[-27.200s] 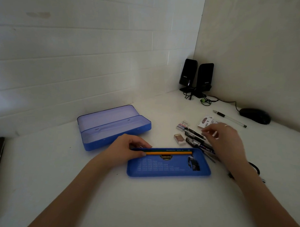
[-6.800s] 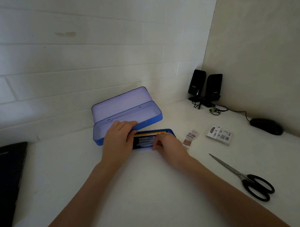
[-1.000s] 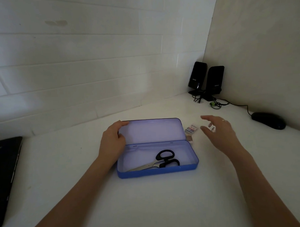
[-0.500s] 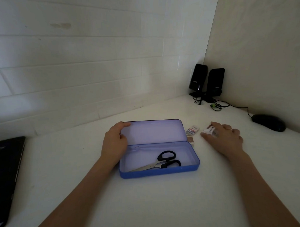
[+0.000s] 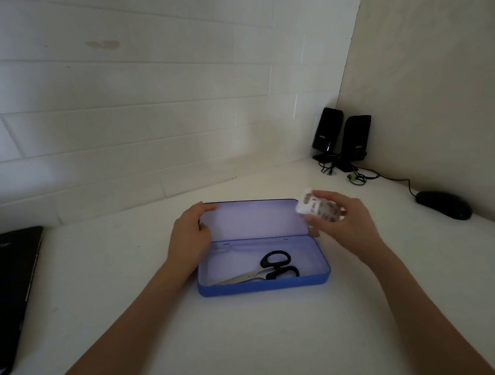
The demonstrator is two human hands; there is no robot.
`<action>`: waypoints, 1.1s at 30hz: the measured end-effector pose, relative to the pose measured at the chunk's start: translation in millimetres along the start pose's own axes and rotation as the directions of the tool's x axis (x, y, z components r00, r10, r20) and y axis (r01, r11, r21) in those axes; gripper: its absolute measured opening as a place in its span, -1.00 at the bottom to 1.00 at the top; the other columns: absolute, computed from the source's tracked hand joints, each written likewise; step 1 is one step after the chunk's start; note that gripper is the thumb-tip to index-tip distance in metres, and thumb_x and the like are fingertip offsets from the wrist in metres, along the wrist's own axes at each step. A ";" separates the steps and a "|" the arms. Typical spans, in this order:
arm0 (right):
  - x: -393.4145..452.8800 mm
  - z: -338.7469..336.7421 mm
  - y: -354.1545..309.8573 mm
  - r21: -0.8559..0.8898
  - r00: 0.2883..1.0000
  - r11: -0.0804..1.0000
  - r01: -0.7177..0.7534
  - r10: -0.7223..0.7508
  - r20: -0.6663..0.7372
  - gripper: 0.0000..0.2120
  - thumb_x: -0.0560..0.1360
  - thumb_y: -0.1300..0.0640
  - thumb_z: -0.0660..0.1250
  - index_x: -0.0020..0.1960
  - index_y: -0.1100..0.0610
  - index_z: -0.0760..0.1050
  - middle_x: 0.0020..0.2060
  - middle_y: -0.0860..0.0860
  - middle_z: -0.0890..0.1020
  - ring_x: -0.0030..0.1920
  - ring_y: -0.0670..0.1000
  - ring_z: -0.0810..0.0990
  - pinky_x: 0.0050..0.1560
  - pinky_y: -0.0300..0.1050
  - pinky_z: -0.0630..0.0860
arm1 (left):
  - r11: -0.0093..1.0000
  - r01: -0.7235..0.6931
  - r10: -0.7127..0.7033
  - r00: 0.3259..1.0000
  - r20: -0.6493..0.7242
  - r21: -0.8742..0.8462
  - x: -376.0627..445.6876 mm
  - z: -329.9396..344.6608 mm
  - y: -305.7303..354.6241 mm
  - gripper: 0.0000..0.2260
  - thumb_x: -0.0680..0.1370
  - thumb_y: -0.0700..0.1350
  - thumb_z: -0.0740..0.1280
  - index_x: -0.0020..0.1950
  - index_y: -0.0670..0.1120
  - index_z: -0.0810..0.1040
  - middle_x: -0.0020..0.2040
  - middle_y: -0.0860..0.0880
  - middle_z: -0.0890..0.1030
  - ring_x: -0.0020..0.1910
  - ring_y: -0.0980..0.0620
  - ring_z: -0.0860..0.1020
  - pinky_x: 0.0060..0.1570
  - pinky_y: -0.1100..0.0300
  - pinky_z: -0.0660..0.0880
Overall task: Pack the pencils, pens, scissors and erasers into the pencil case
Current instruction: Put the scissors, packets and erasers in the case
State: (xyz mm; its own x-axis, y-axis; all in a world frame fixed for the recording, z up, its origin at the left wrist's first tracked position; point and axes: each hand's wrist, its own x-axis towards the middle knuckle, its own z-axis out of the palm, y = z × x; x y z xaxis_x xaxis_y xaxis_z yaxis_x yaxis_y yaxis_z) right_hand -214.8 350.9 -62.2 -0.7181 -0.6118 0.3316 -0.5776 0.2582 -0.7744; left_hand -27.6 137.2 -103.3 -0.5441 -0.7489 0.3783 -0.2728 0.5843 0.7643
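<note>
My left hand [image 5: 189,236] gripping the open blue pencil case [image 5: 263,282] by its lid's left end, scissors [image 5: 267,270] lying inside — my right hand [image 5: 347,226] pinching a white wrapped eraser [image 5: 311,206] above the lid's right corner.

Packet [image 5: 311,206] in right hand [image 5: 346,226]: motion-blurred, print unreadable, far end behind fingers. Small item below thumb, mostly hidden.
</note>
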 end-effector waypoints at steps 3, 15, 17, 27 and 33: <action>-24.0 26.6 -45.2 -0.056 0.966 0.983 0.173 -0.158 0.206 -0.46 0.21 -0.06 0.56 0.15 -0.21 0.50 -0.01 -0.28 0.48 0.09 -0.13 0.43 -0.02 -0.55 0.36 | 1.000 -0.009 0.009 1.000 -0.004 0.004 0.6 -0.1 1.4 -0.54 0.41 -0.47 0.12 0.18 -0.13 0.56 0.24 -0.12 0.56 0.24 -0.14 0.48 0.28 0.05 0.36; -46.6 90.7 -58.7 -0.059 0.792 0.949 0.311 -0.224 0.568 -0.57 0.51 0.06 0.30 0.37 -0.02 0.38 0.42 -0.16 0.29 0.34 -0.16 0.17 0.28 -0.37 0.16 | 0.999 0.000 -0.001 1.000 -0.022 -0.048 -0.6 -2.0 4.2 -0.58 0.44 -0.44 0.14 0.17 -0.12 0.57 0.22 -0.09 0.57 0.24 -0.06 0.48 0.27 0.14 0.36; -46.5 92.3 -58.9 -0.028 0.791 0.959 0.284 -0.217 0.571 -0.62 0.54 0.13 0.26 0.35 0.03 0.41 0.42 -0.09 0.33 0.36 -0.19 0.25 0.28 -0.40 0.25 | 0.999 0.012 -0.012 1.000 -0.006 -0.053 0.1 -3.3 3.6 -0.58 0.44 -0.42 0.15 0.18 -0.10 0.56 0.22 -0.08 0.57 0.22 -0.05 0.50 0.25 0.13 0.39; -34.4 53.7 -55.1 0.150 0.838 0.979 0.140 -0.198 0.508 -0.80 0.46 0.29 0.36 0.05 0.14 0.61 -0.09 -0.04 0.68 -0.04 -0.13 0.63 0.13 -0.28 0.48 | 0.988 -0.125 0.113 0.985 0.131 0.086 -1.5 -7.0 13.2 -0.62 0.50 -0.02 0.35 0.31 0.02 0.46 0.47 -0.03 0.31 0.48 0.04 0.17 0.43 0.13 0.08; -28.2 32.9 -39.6 -0.058 0.720 0.977 0.206 -0.111 0.685 -0.77 0.38 0.17 0.46 0.03 0.06 0.58 -0.11 -0.16 0.60 -0.10 -0.30 0.54 -0.09 -0.48 0.44 | 0.942 -0.335 0.289 0.817 0.499 0.002 -6.6 -6.9 15.6 -0.54 0.36 0.07 0.48 0.24 0.11 0.50 0.41 0.06 0.40 0.45 0.21 0.12 0.45 0.13 0.16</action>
State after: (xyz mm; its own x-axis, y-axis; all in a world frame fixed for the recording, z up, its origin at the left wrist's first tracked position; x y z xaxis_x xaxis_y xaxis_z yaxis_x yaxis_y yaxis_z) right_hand -158.8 333.3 -58.7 -0.1869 -0.9814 -0.0439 -0.7345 0.1692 -0.6572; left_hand -22.9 149.1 -90.2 -0.9192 -0.2872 0.2695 -0.0768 0.8019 0.5925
